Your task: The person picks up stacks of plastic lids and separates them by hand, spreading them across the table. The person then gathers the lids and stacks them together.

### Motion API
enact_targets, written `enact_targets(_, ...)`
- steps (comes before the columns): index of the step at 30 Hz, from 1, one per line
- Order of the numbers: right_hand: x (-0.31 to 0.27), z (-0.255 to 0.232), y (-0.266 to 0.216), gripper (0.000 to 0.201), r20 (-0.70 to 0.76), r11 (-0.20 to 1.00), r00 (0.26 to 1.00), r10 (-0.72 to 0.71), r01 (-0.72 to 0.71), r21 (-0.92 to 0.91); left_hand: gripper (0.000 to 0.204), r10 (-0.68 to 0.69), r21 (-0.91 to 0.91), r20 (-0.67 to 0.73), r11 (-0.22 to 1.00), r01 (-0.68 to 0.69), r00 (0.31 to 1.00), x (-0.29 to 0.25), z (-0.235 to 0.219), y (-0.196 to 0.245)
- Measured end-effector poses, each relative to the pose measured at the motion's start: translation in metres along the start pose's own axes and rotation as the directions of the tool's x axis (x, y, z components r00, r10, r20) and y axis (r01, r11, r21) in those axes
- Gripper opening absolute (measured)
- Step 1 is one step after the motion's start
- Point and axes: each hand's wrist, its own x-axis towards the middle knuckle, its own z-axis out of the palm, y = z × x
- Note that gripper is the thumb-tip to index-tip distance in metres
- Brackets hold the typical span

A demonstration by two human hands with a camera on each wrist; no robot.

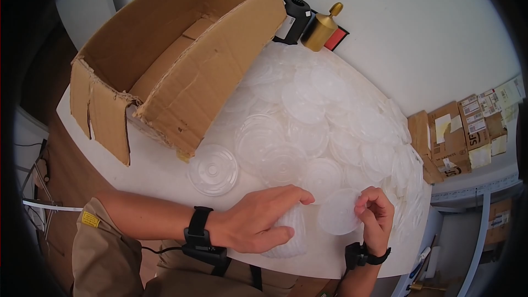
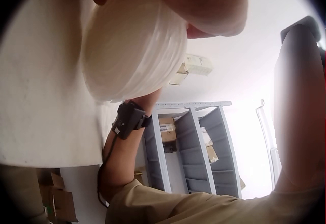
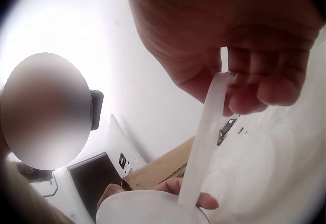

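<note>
My right hand (image 1: 375, 217) pinches a round, translucent plastic lid (image 1: 336, 213) by its edge, between thumb and fingertips. Seen from the right wrist, that lid (image 3: 201, 152) is nearly edge-on. To its left, my left hand (image 1: 258, 220) curls round a stack of similar lids (image 1: 292, 234), partly hidden beneath it. The left wrist view shows this stack (image 2: 135, 46) on its side, the lids nested face to face close over the white table (image 2: 41, 81). A single clear lid (image 1: 213, 169) lies flat beyond my left forearm.
A large heap of loose lids (image 1: 319, 99) spreads across the table's middle and right. An open cardboard box (image 1: 220, 60) stands tilted at the back left. Behind the heap are a gold container (image 1: 320, 30) and a black device (image 1: 297, 16). Taped cartons (image 1: 456, 137) sit at the right.
</note>
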Motion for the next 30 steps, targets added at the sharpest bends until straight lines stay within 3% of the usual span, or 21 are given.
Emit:
enact_targets(1, -0.001, 0.005, 0.001, 0.017, -0.137, 0.997, 0.989, -0.058, 0.064, 0.040, 0.052, -0.002, -0.002, -0.001, 1.000, 0.002, 1.000, -0.001, 0.000, 0.000)
enact_targets(2, 0.000, 0.010, 0.001, 0.039, -0.195, 0.986, 0.972, -0.129, 0.146, 0.074, 0.051, -0.004, 0.008, 0.001, 1.000, 0.004, 1.000, 0.000, 0.000, 0.001)
enact_targets(6, 0.009, 0.034, -0.014, 0.057, -0.194, 0.960, 0.961, -0.197, 0.229, 0.159, 0.060, -0.067, 0.005, 0.045, 0.998, 0.067, 0.997, 0.001, 0.000, 0.001)
enact_targets(8, 0.006, 0.025, -0.003, 0.055, 0.032, 0.992, 0.992, -0.121, 0.121, 0.028, 0.059, -0.054, 0.009, 0.034, 0.999, 0.053, 0.998, 0.000, 0.001, 0.001)
enact_targets(9, 0.005, 0.022, 0.002, 0.055, 0.031, 0.992, 0.992, -0.122, 0.121, 0.028, 0.057, -0.038, 0.015, 0.021, 0.999, 0.037, 0.999, 0.001, 0.001, 0.001)
enact_targets(11, 0.005, 0.019, 0.008, 0.038, 0.313, 0.985, 0.944, -0.106, 0.143, -0.095, 0.056, -0.043, 0.015, 0.018, 0.999, 0.043, 0.999, 0.000, 0.001, 0.000)
enact_targets(14, 0.004, 0.034, 0.001, 0.024, 0.407, 0.980, 0.908, -0.100, 0.161, -0.118, 0.050, -0.037, 0.027, -0.004, 0.999, 0.037, 0.999, -0.001, 0.003, -0.001)
enact_targets(19, 0.001, 0.043, 0.004, 0.022, 0.450, 0.972, 0.877, -0.167, 0.224, -0.076, 0.047, -0.013, 0.045, -0.018, 0.999, 0.013, 1.000, 0.000, 0.005, 0.000)
enact_targets(21, 0.002, 0.042, 0.007, 0.021, 0.403, 0.979, 0.893, -0.202, 0.179, 0.096, 0.050, -0.046, 0.047, -0.003, 0.998, 0.046, 0.999, 0.000, 0.005, 0.001)
enact_targets(28, -0.003, 0.042, 0.002, 0.016, 0.410, 0.978, 0.892, -0.191, 0.207, 0.006, 0.050, -0.051, 0.062, -0.005, 0.997, 0.051, 0.999, 0.000, 0.005, -0.001)
enact_targets(30, -0.005, 0.037, 0.005, 0.011, 0.308, 0.978, 0.928, -0.208, 0.208, 0.030, 0.051, -0.049, 0.041, -0.008, 0.998, 0.049, 0.999, 0.001, 0.005, -0.002)
